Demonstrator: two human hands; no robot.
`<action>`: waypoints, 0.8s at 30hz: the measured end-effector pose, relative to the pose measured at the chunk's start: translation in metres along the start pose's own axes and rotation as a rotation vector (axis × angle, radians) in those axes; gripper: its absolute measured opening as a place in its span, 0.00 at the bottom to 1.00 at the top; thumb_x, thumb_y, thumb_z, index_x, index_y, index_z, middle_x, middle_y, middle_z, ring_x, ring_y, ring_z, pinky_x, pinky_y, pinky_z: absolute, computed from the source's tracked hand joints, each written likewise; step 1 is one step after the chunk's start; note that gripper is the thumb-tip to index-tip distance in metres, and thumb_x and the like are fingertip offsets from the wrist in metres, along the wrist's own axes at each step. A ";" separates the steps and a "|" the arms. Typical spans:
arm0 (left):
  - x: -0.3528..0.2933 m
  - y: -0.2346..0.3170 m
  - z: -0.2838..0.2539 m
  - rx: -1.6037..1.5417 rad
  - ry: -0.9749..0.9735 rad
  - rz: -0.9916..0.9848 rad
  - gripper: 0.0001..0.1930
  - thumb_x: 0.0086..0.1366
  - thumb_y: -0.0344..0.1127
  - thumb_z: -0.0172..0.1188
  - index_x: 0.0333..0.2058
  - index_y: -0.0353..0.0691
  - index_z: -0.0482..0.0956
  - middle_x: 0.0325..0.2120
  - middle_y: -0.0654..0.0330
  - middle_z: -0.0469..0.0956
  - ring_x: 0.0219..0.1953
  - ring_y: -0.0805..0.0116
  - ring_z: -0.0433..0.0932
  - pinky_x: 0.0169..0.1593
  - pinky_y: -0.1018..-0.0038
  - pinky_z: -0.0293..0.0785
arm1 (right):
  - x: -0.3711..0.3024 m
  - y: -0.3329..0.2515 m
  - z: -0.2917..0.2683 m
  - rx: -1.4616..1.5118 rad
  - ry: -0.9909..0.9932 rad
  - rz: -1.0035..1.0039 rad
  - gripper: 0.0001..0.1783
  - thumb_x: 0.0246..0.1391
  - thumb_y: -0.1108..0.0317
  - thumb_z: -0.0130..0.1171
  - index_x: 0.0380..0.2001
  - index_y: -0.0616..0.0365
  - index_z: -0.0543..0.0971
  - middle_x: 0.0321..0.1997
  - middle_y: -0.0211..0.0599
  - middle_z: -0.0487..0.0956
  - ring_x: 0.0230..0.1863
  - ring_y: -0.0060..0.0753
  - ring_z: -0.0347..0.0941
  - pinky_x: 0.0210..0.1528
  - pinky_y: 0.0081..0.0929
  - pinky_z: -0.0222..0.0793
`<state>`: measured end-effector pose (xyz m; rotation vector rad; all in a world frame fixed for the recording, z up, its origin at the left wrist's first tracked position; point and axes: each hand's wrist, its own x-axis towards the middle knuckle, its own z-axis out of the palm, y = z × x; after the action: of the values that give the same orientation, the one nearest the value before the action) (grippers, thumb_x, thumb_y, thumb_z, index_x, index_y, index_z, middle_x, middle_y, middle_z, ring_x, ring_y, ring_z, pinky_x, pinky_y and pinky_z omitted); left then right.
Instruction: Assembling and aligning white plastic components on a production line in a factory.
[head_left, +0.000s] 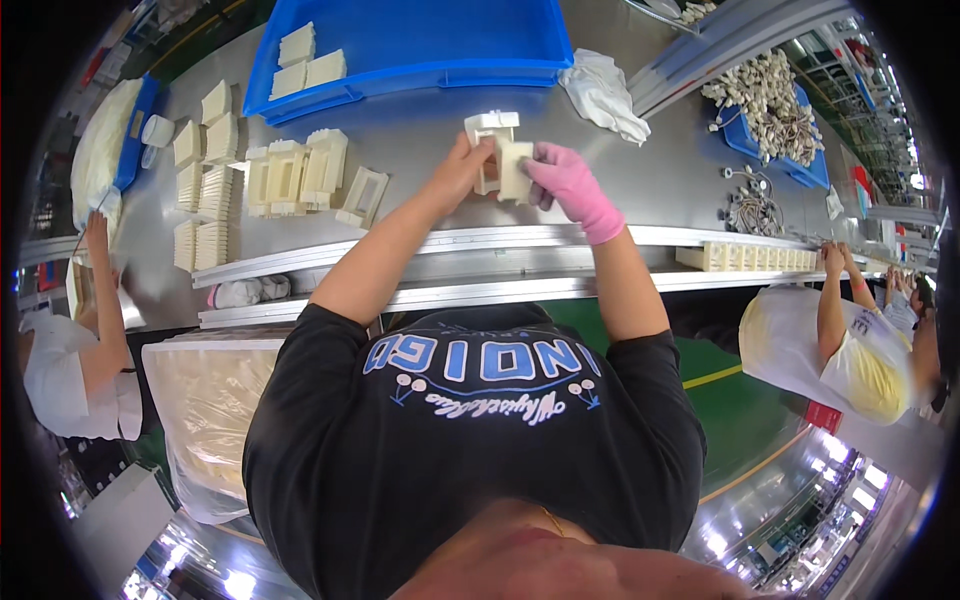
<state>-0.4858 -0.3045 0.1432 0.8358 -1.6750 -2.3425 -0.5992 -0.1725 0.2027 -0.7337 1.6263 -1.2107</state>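
Note:
My bare left hand (458,178) is closed round a cream plastic frame (488,124) with an open middle, held up over the metal table. Against its right side is a cream rectangular plastic piece (515,172), gripped by my right hand (562,180) in a pink glove with grey fingertips. The two pieces overlap in this view; whether they are joined I cannot tell. On the table to the left of my left hand lies a single cream frame (362,196), and beyond it a row of similar frames (285,178) stands side by side.
Stacks of thin cream pieces (216,190) stand farther left. A blue tray (420,76) at the back holds several cream parts; a white cloth (604,92) lies beside it. At right are a blue bin of wired parts (768,110) and loose wires (752,205). Metal rails (440,240) edge the table; co-workers sit both sides.

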 end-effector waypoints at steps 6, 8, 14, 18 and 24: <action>-0.016 0.003 0.015 -0.036 -0.011 0.305 0.14 0.65 0.45 0.37 0.42 0.41 0.59 0.37 0.59 0.66 0.36 0.72 0.69 0.38 0.74 0.67 | 0.006 0.015 0.042 -0.646 0.487 -0.536 0.14 0.47 0.68 0.50 0.38 0.63 0.66 0.16 0.37 0.70 0.18 0.30 0.69 0.19 0.26 0.62; -0.010 -0.001 0.011 -0.008 -0.015 0.365 0.15 0.65 0.44 0.37 0.43 0.41 0.59 0.37 0.59 0.66 0.37 0.72 0.67 0.40 0.75 0.66 | 0.003 0.012 0.046 -0.492 0.463 -0.565 0.23 0.46 0.68 0.50 0.46 0.56 0.58 0.20 0.42 0.72 0.21 0.47 0.70 0.23 0.36 0.64; -0.007 0.001 0.005 0.071 -0.018 0.471 0.17 0.65 0.44 0.36 0.48 0.40 0.57 0.40 0.59 0.66 0.43 0.73 0.64 0.45 0.76 0.62 | 0.006 0.011 0.045 -0.530 0.455 -0.617 0.21 0.46 0.69 0.51 0.45 0.58 0.60 0.22 0.42 0.73 0.22 0.44 0.71 0.24 0.33 0.65; -0.014 0.004 0.009 -0.132 -0.035 0.322 0.20 0.64 0.44 0.41 0.50 0.40 0.55 0.42 0.58 0.66 0.45 0.72 0.64 0.48 0.76 0.60 | -0.007 -0.008 0.050 -0.587 0.397 -0.551 0.19 0.47 0.73 0.50 0.45 0.62 0.62 0.20 0.34 0.70 0.18 0.23 0.67 0.20 0.20 0.62; -0.014 0.001 0.012 -0.193 -0.177 0.147 0.23 0.59 0.42 0.50 0.48 0.37 0.54 0.37 0.55 0.68 0.37 0.68 0.70 0.29 0.73 0.74 | -0.024 -0.019 0.043 -0.132 0.070 -0.342 0.25 0.47 0.77 0.47 0.51 0.63 0.60 0.26 0.33 0.71 0.24 0.16 0.66 0.27 0.14 0.63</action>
<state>-0.4808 -0.2889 0.1522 0.4664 -1.4813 -2.4852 -0.5520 -0.1740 0.2262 -1.0982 1.6957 -1.3895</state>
